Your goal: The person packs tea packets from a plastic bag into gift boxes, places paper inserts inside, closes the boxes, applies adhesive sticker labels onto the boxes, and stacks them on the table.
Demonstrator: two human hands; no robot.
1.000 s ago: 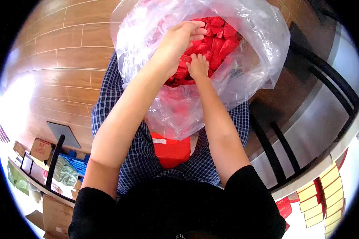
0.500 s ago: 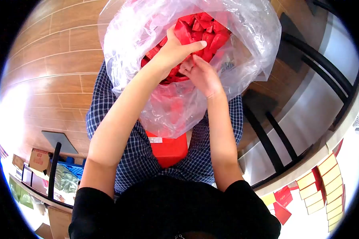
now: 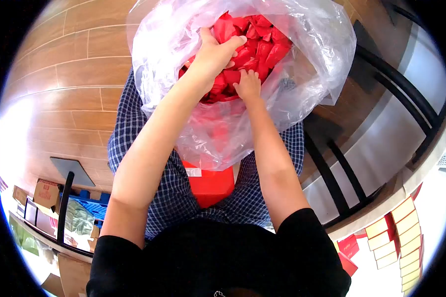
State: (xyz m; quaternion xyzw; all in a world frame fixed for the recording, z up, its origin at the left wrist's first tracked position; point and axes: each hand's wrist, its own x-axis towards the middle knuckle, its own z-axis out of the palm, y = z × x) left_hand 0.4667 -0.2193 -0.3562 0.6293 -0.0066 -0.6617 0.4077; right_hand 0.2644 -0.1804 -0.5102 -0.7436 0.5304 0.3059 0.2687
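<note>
A large clear plastic bag (image 3: 322,54) stands open between my knees, with many small red packets (image 3: 265,47) inside. My left hand (image 3: 215,53) is over the left part of the packets, thumb spread from the fingers, touching or just above a red packet. Close to its right, my right hand (image 3: 249,85) rests at the near side of the packets with its fingers curled onto them. Whether its fingertips grip a packet is too small to tell.
Below the bag is a red stool (image 3: 210,188) between my legs. Black metal table legs (image 3: 327,173) stand at the right. Red and yellow boxes (image 3: 406,232) are at the lower right. A cardboard box (image 3: 47,194) and a blue crate (image 3: 91,207) lie at the lower left.
Since half a second ago, my right hand has turned from palm-up to palm-down over the packets. My left hand has shifted slightly, its thumb still spread. The view has moved a little.
</note>
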